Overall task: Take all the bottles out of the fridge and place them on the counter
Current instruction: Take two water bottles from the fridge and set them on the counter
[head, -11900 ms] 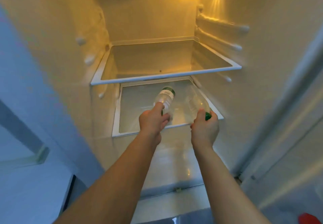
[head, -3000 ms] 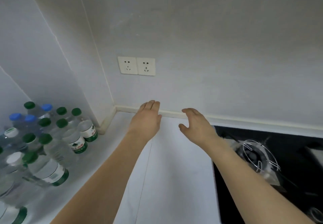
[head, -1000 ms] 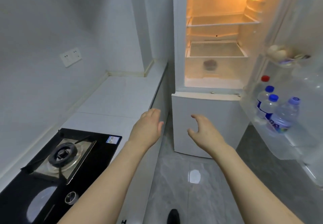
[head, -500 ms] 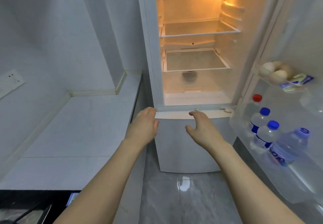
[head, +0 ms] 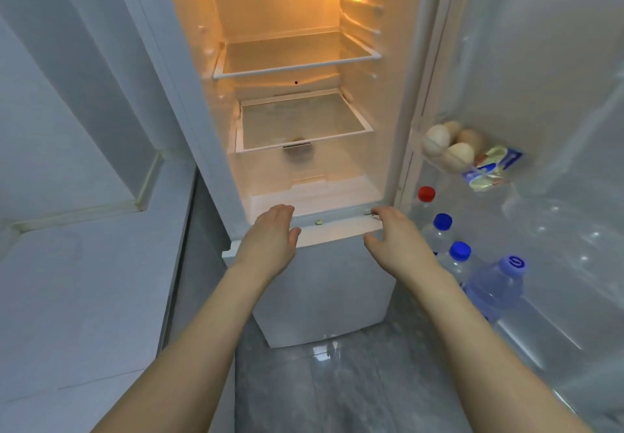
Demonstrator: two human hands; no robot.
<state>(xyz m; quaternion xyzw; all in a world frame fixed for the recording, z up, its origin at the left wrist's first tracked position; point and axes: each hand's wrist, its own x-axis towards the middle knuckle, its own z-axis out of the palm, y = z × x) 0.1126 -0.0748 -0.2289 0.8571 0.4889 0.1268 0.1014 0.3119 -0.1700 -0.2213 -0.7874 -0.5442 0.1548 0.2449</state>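
Both bare forearms reach forward over the grey glossy tile floor point(head: 354, 382). Left hand point(head: 270, 240): fingers straight and together, palm down, holding nothing, hovering in front of the fridge's lower sill. Right hand point(head: 395, 240): fingers loosely bent, thumb spread, also holding nothing, at the same height, nearer the hinge side.

White stone counter point(head: 84, 280) runs along the left and butts up against the fridge side. No bottles on the part of it in view.

Open white fridge door point(head: 540, 61) on the right. Its lower clear-plastic door bin point(head: 526, 324) holds four clear plastic water bottles in a row, near to far: pale-blue-cap bottle point(head: 496, 287), tilted; blue-cap bottle point(head: 460, 257); second blue-cap bottle point(head: 440, 228); red-cap bottle point(head: 426, 196), closest to the hinge. Right hand is just beside the blue-cap pair, not touching.

Above that, a smaller door rack with several pale brown eggs point(head: 449, 144) and a blue-and-yellow foil packet point(head: 493, 167) next to them.

White fridge cabinet point(head: 320, 284), interior lit orange. Bottom floor of the compartment bare white. Lower glass shelf with white frame point(head: 304, 122) and upper glass shelf with white frame point(head: 297, 54) carry no bottles. A dark smudge sits under the lower shelf front; can't tell what it is.
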